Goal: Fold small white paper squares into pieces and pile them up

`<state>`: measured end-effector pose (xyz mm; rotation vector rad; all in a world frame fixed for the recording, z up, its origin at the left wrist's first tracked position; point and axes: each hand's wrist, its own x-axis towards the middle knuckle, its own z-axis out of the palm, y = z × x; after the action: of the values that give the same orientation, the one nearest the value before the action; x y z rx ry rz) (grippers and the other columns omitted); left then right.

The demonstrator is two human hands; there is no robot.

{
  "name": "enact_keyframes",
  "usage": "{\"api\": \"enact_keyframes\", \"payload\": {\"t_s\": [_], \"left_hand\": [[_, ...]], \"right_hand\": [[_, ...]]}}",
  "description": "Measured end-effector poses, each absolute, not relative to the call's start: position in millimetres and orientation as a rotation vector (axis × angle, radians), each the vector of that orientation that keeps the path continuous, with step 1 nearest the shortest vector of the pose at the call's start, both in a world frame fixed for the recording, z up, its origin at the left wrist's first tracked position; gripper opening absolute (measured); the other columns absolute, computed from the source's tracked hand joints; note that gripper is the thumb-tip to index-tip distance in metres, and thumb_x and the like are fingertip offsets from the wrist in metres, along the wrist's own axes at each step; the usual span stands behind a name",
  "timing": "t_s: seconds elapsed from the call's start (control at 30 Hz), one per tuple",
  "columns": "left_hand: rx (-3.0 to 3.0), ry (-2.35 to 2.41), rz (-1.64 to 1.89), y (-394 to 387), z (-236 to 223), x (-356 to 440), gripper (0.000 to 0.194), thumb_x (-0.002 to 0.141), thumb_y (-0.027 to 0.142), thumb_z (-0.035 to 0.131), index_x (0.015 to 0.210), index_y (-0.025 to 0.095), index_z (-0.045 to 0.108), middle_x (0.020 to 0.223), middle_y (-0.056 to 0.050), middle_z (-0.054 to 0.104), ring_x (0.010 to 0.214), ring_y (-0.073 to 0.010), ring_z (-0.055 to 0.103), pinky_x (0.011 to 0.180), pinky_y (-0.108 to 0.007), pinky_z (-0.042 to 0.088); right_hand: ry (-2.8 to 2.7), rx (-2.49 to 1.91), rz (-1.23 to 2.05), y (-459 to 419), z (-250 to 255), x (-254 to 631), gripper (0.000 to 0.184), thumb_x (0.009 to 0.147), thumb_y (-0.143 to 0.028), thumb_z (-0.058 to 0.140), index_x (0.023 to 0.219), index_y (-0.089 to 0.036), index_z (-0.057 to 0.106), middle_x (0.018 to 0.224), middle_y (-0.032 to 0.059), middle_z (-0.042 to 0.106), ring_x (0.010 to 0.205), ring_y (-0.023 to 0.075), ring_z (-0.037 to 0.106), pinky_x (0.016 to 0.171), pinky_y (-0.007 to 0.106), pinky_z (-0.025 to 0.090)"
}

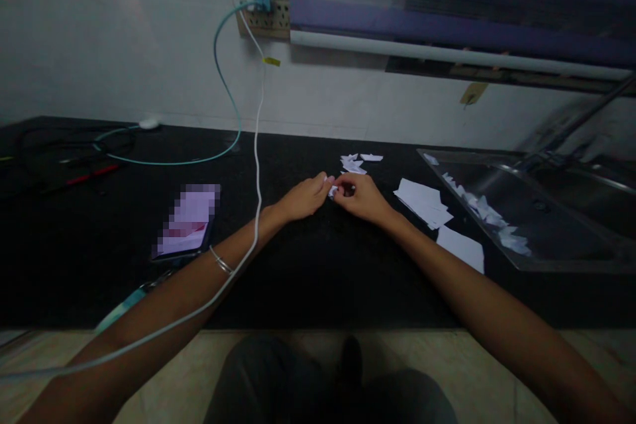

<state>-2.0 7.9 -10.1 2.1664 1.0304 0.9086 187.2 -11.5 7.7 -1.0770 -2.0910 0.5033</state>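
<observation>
My left hand (305,197) and my right hand (360,197) meet over the black countertop (318,278), fingers pinched together on one small white piece of paper (332,191). Just beyond them lie several small folded paper bits (354,163). To the right of my right hand sits a loose stack of white paper sheets (424,203), with another sheet (462,248) nearer the counter edge. A thin bangle (221,261) circles my left wrist.
A phone (186,222) with a lit screen lies left of my left arm. A white cable (257,146) and a teal cable (218,79) hang from a wall socket (261,13). A steel sink (527,218) at right holds paper scraps. Wires lie at far left.
</observation>
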Motion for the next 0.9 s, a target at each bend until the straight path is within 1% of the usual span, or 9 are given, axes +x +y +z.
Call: {"api": "enact_keyframes", "payload": {"t_s": [0.1,0.2,0.33,0.43,0.5,0.6,0.73,0.8,0.9], "left_hand": [[2.239,1.052,0.865,6.0,-11.4,-2.0,0.023,0.103,0.036,0.047,0.088,0.02,0.055,0.069,-0.001,0.052,0.067,-0.0177,0.053,0.068,-0.029,0.04],[2.304,1.054,0.87,4.5,-12.5,-3.7,0.019,0.103,0.033,0.045,0.093,0.02,0.056,0.073,-0.002,0.053,0.067,-0.0178,0.052,0.067,-0.029,0.039],[2.313,0.993,0.955,3.7,-14.1,-5.0,0.013,0.099,0.031,0.05,0.096,0.02,0.057,0.084,-0.006,0.059,0.07,-0.0178,0.055,0.068,-0.029,0.04],[2.262,1.001,0.973,2.8,-13.5,-3.9,0.019,0.101,0.036,0.047,0.095,0.02,0.057,0.079,-0.005,0.058,0.069,-0.0178,0.056,0.066,-0.028,0.039],[2.226,1.01,0.989,2.1,-11.8,-2.8,0.024,0.102,0.04,0.045,0.093,0.021,0.056,0.076,-0.004,0.058,0.069,-0.0176,0.056,0.064,-0.027,0.039],[2.175,0.988,1.015,2.3,-8.2,-2.1,0.032,0.101,0.047,0.047,0.087,0.02,0.057,0.075,-0.003,0.06,0.068,-0.0163,0.056,0.062,-0.026,0.038],[2.026,1.06,1.029,3.3,-4.7,-3.1,0.055,0.104,0.057,0.032,0.069,0.019,0.053,0.06,0.0,0.053,0.054,-0.0131,0.049,0.053,-0.025,0.035],[2.035,1.045,1.049,3.0,-4.4,-3.7,0.056,0.104,0.056,0.033,0.069,0.018,0.055,0.058,0.002,0.051,0.053,-0.0122,0.047,0.052,-0.025,0.034],[2.107,0.975,1.022,1.6,-5.5,-3.9,0.047,0.104,0.048,0.041,0.075,0.017,0.06,0.061,0.001,0.055,0.055,-0.0117,0.05,0.054,-0.023,0.036]], "right_hand": [[-2.044,-1.027,0.791,-8.0,4.6,188.3,0.01,0.078,-0.025,0.063,0.072,-0.019,0.067,0.064,-0.0013,0.056,0.062,0.0133,0.046,0.063,0.031,0.035],[-1.914,-0.983,1.064,-6.1,2.5,189.0,0.012,0.077,-0.031,0.069,0.074,-0.019,0.071,0.067,-0.0004,0.061,0.062,0.0131,0.049,0.063,0.031,0.037],[-1.774,-1.006,1.249,-7.5,3.3,188.7,0.011,0.078,-0.031,0.071,0.074,-0.02,0.072,0.067,-0.0007,0.062,0.058,0.0117,0.05,0.059,0.03,0.039],[-1.715,-0.985,1.349,-9.8,5.7,188.0,0.015,0.078,-0.032,0.073,0.07,-0.02,0.07,0.065,-0.0014,0.06,0.058,0.0109,0.051,0.058,0.029,0.041],[-1.675,-0.971,1.403,-10.7,6.7,187.8,0.018,0.078,-0.034,0.075,0.069,-0.019,0.069,0.065,-0.0014,0.06,0.06,0.0108,0.052,0.058,0.028,0.041],[-1.624,-0.95,1.415,-9.9,5.9,188.8,0.021,0.077,-0.038,0.079,0.073,-0.019,0.07,0.067,-0.0011,0.062,0.061,0.0104,0.053,0.058,0.027,0.042],[-1.592,-0.954,1.374,-6.5,2.8,190.9,0.024,0.077,-0.041,0.081,0.075,-0.019,0.073,0.066,-0.0012,0.062,0.059,0.0097,0.052,0.056,0.026,0.042],[-1.595,-0.956,1.366,-5.7,2.4,191.4,0.025,0.078,-0.042,0.08,0.074,-0.019,0.072,0.064,-0.0012,0.062,0.058,0.0097,0.052,0.055,0.026,0.042],[-1.613,-0.941,1.357,-6.7,3.4,190.7,0.026,0.077,-0.042,0.08,0.07,-0.019,0.07,0.063,-0.0008,0.062,0.057,0.0098,0.053,0.054,0.025,0.042]]}}
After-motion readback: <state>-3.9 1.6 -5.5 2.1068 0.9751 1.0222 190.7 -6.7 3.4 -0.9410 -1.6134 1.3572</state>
